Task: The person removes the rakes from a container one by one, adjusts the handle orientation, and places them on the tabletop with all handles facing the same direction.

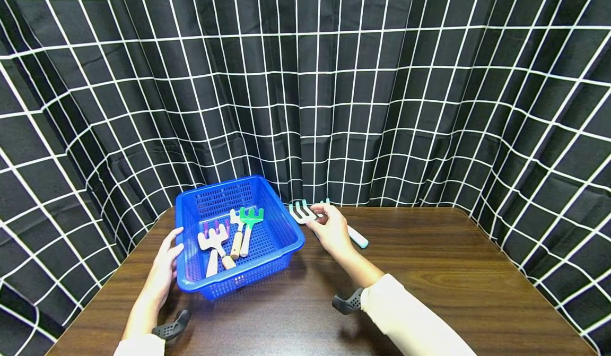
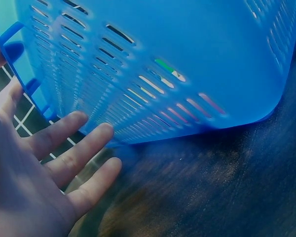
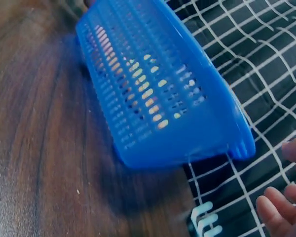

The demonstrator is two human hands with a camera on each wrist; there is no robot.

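A blue perforated basket (image 1: 281, 239) stands at the left, holding several small hand forks; one has a green head (image 1: 251, 216), another a pale head (image 1: 213, 237) and wooden handle. My left hand (image 1: 164, 266) is at the basket's left rim, two fingertips touching it. In the left wrist view its other three fingers (image 2: 81, 153) spread straight beside the basket wall. Beyond the basket's right side, my right hand (image 1: 331, 231) reaches over a white hand fork (image 1: 300, 214), fingertips right at its head. Only a gap shows between thumb and fingers (image 3: 276, 210) in the right wrist view.
A light-blue-ended handle (image 1: 358, 237) sticks out beyond my right hand, with pale tines showing behind the fingers. The brown wooden table (image 1: 429, 260) ends at a black curtain with a white grid (image 1: 353, 90) along the back and sides.
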